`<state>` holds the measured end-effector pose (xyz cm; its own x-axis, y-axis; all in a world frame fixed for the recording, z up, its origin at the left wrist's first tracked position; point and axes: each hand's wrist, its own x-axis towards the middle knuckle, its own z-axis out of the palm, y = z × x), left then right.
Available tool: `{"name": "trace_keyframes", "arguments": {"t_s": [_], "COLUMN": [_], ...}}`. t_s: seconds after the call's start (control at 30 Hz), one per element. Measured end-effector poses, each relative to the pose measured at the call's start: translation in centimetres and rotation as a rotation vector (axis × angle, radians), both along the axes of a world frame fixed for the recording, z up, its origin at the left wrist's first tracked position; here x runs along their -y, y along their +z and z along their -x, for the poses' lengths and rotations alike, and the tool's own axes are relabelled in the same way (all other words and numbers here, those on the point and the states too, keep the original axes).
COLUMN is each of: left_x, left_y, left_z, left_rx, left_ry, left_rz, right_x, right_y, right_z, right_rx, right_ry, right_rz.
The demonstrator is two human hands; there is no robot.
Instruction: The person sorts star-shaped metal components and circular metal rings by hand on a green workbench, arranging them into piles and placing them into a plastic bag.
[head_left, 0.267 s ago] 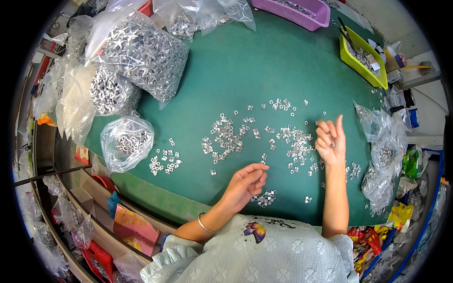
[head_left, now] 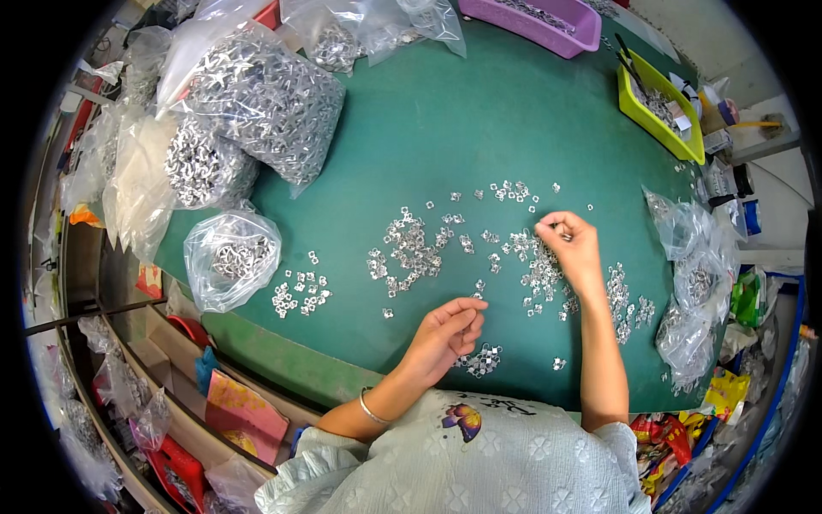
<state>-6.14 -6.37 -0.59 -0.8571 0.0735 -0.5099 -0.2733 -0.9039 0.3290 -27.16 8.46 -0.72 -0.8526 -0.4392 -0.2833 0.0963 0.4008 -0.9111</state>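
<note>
Dozens of small silvery metal pieces (head_left: 542, 272) lie in loose piles on the green table (head_left: 479, 120), mostly in front of the person. Single pieces look roughly square, too small to show a clear long axis or a pointing end. The piles do have direction: the one beside the right hand (head_left: 572, 253) stretches from upper left to lower right, the middle pile (head_left: 409, 244) bends in a curve, and the group right of the right forearm (head_left: 618, 300) runs mainly away from the person.

The right hand is bent over the upper part of its pile, fingers curled and tips drawn together, pointing left; I cannot tell whether a piece sits between them. The left hand (head_left: 447, 332) is loosely curled, its index finger pointing right, just above a small heap (head_left: 481, 361) near the shirt (head_left: 514, 454); whether it holds anything cannot be told either.

A clear bag (head_left: 232, 261) of metal parts stands at the table's left, and a yellow-green basket (head_left: 659, 107) sits at the upper right.

Compared with the earlier frame, the right hand has moved left and turned down, its thumb no longer sticking up, and more of the group beside the forearm shows. The left hand and the piles look unchanged.
</note>
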Motion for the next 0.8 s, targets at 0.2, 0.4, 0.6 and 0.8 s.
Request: {"name": "trace_keyframes", "arguments": {"t_s": [0.2, 0.4, 0.6, 0.8], "left_x": [0.0, -0.1, -0.5, -0.5], "left_y": [-0.1, 0.0, 0.3, 0.3], "left_z": [-0.1, -0.2, -0.2, -0.9], "left_rx": [-0.008, -0.008, -0.023, 0.020], "left_ry": [0.009, 0.016, 0.011, 0.032], "left_rz": [-0.005, 0.007, 0.003, 0.027], "right_x": [3.3, 2.4, 2.9, 0.8], "right_y": [-0.4, 0.7, 0.3, 2.3], "right_z": [-2.2, -0.6, -1.1, 1.8], "right_rx": [-0.673, -0.421, -0.595, -0.448], "right_ry": [0.073, 0.050, 0.069, -0.143], "right_rz": [-0.617, -0.499, -0.648, -0.440]}}
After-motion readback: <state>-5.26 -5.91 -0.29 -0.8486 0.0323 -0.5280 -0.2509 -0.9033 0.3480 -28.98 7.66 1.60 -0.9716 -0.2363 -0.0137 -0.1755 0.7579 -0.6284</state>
